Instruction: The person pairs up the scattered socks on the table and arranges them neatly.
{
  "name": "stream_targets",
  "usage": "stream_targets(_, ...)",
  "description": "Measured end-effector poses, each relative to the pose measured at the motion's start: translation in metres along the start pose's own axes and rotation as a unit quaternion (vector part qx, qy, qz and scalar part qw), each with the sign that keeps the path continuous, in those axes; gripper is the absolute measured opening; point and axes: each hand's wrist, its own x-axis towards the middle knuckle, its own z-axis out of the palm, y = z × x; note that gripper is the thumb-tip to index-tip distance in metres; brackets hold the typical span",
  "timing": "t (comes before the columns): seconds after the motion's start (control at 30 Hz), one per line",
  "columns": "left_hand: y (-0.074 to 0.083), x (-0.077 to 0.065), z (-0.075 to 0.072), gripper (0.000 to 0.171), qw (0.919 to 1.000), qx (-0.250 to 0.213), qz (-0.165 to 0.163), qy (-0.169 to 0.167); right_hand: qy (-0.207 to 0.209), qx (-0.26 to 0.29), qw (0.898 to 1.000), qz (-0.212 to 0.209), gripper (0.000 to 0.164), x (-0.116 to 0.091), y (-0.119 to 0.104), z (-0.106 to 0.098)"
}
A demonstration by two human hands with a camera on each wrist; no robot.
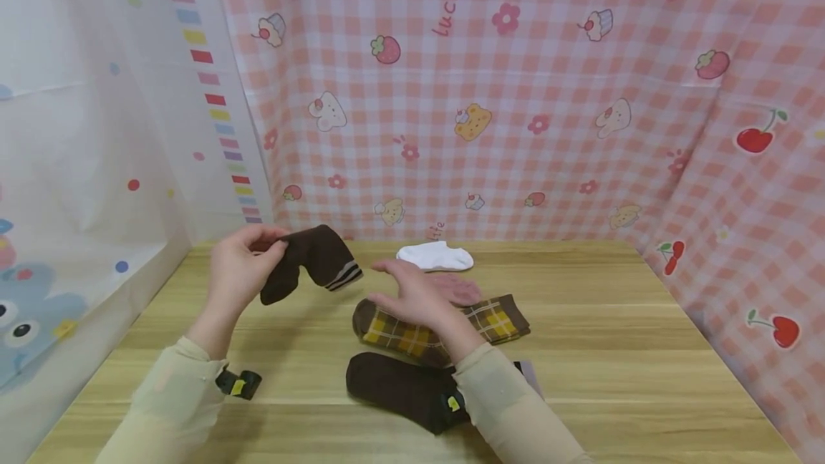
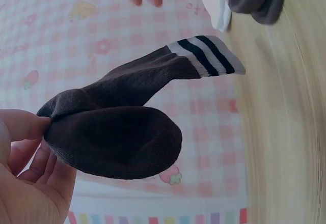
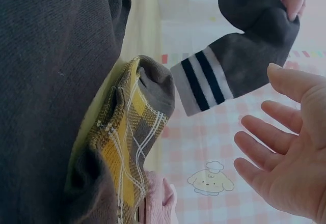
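Observation:
A dark brown sock (image 1: 319, 253) with a striped cuff hangs above the left of the table, pinched near its heel by my left hand (image 1: 246, 267). In the left wrist view the sock's foot (image 2: 117, 142) droops toward the camera and its cuff (image 2: 206, 56) points away. My right hand (image 1: 415, 293) is apart from that sock, fingers spread and holding nothing, as the right wrist view shows. Beneath my right hand lie brown-and-yellow plaid socks (image 1: 406, 335). Nearer the front lies another dark brown sock (image 1: 393, 385), its cuff partly hidden by my right forearm.
Behind the plaid socks are a pink sock (image 1: 457, 288) and a white ankle sock (image 1: 435, 256). A pink checked curtain (image 1: 515, 163) hangs at the table's back edge, and a white printed curtain (image 1: 129, 127) stands on the left. Each wrist wears a black camera (image 1: 238, 382).

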Motion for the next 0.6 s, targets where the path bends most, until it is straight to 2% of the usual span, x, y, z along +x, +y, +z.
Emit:
stream_targets(0.37,0.012,-0.014,0.003,0.008,0.9982,-0.058,0.000,-0.013,0.018,0.021,1.000,-0.006,0.050,-0.001,0.006,-0.005)
stream_targets(0.6,0.004,-0.025,0.007,0.008,0.9962,-0.075,-0.005,-0.045,0.003,0.022,1.000,0.010,0.050,0.001,0.008,-0.001)
